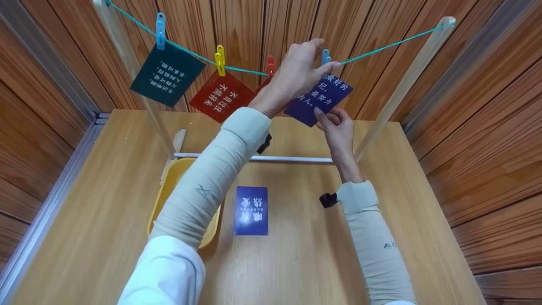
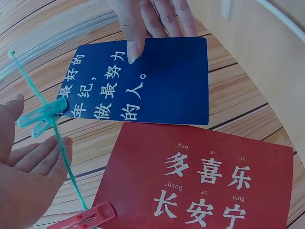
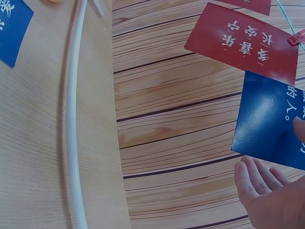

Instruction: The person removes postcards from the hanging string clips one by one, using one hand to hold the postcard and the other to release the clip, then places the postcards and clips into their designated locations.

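A blue card [image 1: 305, 111] with white writing hangs from a teal line [image 1: 389, 45] under a light-blue clothespin [image 1: 325, 56]. In the left wrist view, this clothespin [image 2: 43, 114] bites the card's corner together with the line. My left hand [image 1: 296, 65] is right around it, thumb and fingers spread to either side with a gap to the pin. Lower down, my right hand [image 1: 341, 131] pinches the card's edge, its thumb on the printed face and fingers behind. Beside it, a red card [image 2: 200, 176] hangs from a red clothespin [image 2: 88, 217].
Further left along the line hang a red card [image 1: 220, 96] on a yellow clothespin [image 1: 220, 61] and a dark green card [image 1: 167, 74] on a blue one. Wooden posts [image 1: 406, 89] carry the line. Another blue card [image 1: 251, 211] and a yellow basket [image 1: 154, 212] lie on the table.
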Demonstrator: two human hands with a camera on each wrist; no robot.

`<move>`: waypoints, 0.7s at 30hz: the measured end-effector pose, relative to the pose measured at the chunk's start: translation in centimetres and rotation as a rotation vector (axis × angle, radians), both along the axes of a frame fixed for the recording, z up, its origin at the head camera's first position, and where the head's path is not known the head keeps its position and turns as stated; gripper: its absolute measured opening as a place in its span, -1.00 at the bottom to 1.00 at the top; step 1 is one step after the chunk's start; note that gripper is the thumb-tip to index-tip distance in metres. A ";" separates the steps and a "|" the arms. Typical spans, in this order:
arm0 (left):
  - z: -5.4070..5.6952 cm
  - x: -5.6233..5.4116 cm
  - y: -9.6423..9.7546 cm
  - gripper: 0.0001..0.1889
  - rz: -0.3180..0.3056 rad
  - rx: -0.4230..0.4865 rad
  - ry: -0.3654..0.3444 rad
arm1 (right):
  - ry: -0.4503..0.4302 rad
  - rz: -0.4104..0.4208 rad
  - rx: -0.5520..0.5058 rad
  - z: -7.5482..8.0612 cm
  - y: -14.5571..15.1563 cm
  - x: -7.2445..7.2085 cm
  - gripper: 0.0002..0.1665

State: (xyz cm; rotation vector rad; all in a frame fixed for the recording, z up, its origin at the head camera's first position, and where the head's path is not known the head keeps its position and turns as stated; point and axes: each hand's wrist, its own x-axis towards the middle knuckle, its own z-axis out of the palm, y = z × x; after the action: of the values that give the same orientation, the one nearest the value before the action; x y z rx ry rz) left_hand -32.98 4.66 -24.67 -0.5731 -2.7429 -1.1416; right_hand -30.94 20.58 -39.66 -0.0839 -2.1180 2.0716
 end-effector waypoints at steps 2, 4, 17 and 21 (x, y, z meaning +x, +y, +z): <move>0.0 -0.2 0.0 -0.20 -0.006 0.012 -0.015 | -0.003 0.002 0.004 0.1 0.0 -0.1 -0.46; -0.1 -0.3 0.0 -0.18 -0.016 0.027 -0.031 | -0.004 0.001 -0.004 0.1 0.0 -0.2 -0.45; -0.7 -0.4 0.0 -0.40 -0.081 0.138 0.002 | 0.143 -0.034 -0.184 0.0 -0.3 -0.6 -0.60; -0.7 -0.4 0.0 -0.42 -0.086 0.159 -0.004 | 0.145 -0.052 -0.220 0.0 -0.3 -0.7 -0.57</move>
State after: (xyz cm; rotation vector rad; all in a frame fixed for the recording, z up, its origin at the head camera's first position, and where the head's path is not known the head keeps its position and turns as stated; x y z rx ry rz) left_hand -33.41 4.69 -25.35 -0.6734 -2.6217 -1.3655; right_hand -31.59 20.28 -39.66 -0.0164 -1.7821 2.2010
